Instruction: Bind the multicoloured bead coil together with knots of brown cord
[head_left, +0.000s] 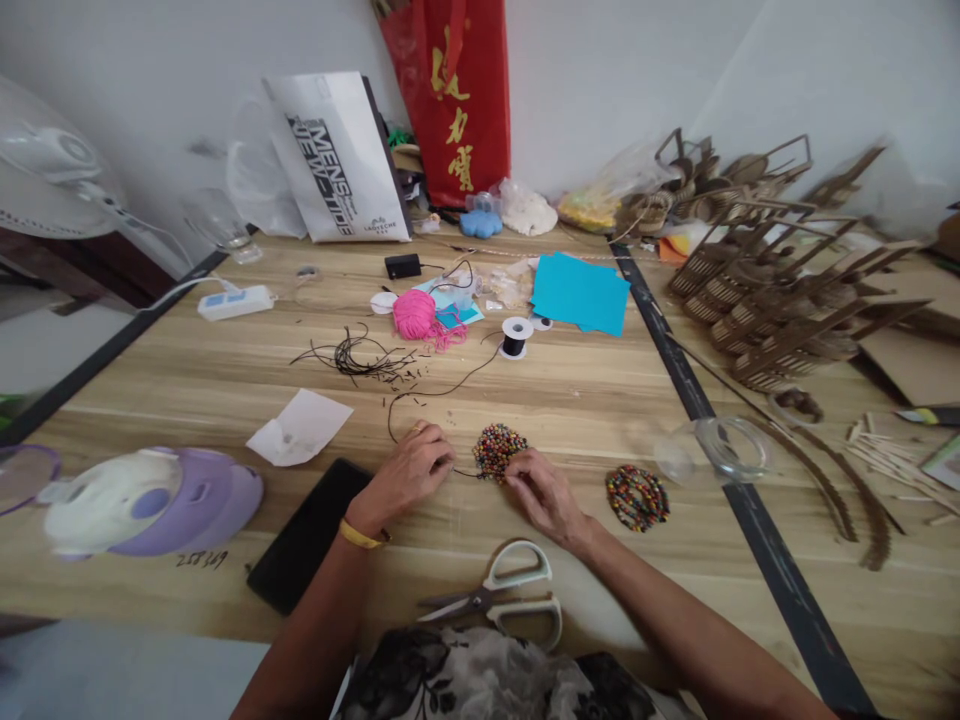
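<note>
A pile of small multicoloured beads (498, 450) lies on the table in front of me. My left hand (421, 462) is closed on a thin black cord (466, 473), whose end runs toward the pile. On the other side the cord loops back to a white spool of black cord (514, 340). My right hand (546, 492) touches the near right edge of the pile with its fingertips pinched together; what is between them is hidden. To the right of that hand rests a coil of strung beads (637, 497).
Scissors (499, 600) with white handles lie close to my body. A black phone (307, 535) and a purple-white device (157, 500) are at left. Cut black cords (360, 355), pink yarn (415, 314) and blue sheets (581, 293) lie farther back. Brown woven baskets (765, 310) crowd the right.
</note>
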